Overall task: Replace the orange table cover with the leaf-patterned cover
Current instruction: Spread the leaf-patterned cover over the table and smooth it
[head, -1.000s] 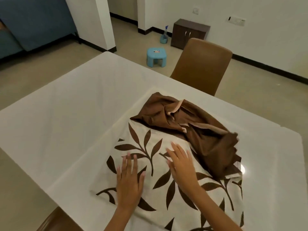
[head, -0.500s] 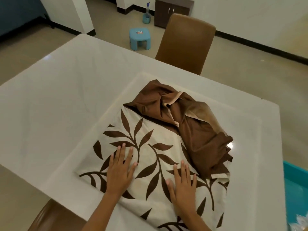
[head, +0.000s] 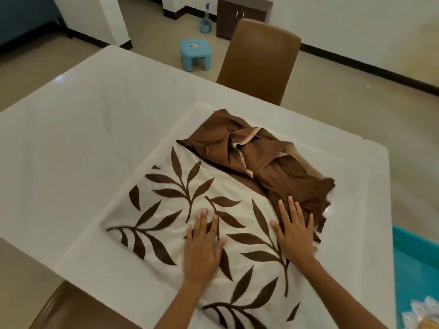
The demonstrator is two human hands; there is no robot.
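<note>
A folded cream cover with brown leaf shapes [head: 180, 210] lies on the white table [head: 95, 129] in front of me. Its solid brown part [head: 259, 160] is bunched in a crumpled heap at the far right of the fold. My left hand [head: 204, 245] lies flat on the leaf pattern, fingers spread. My right hand [head: 294, 231] rests flat at the edge where the pattern meets the brown heap, fingers apart. Neither hand grips the cloth. No orange cover is in view.
A brown chair [head: 261, 60] stands at the table's far side, another chair's back [head: 71, 309] at the near edge. A blue stool [head: 196, 54], a spray bottle [head: 206, 20] and a dark cabinet [head: 242, 15] sit beyond. A teal bin [head: 415, 269] is at the right.
My right hand has slid right and forward to the brown heap's edge. My left hand has shifted right across the leaf pattern. The view has dipped toward the table.
</note>
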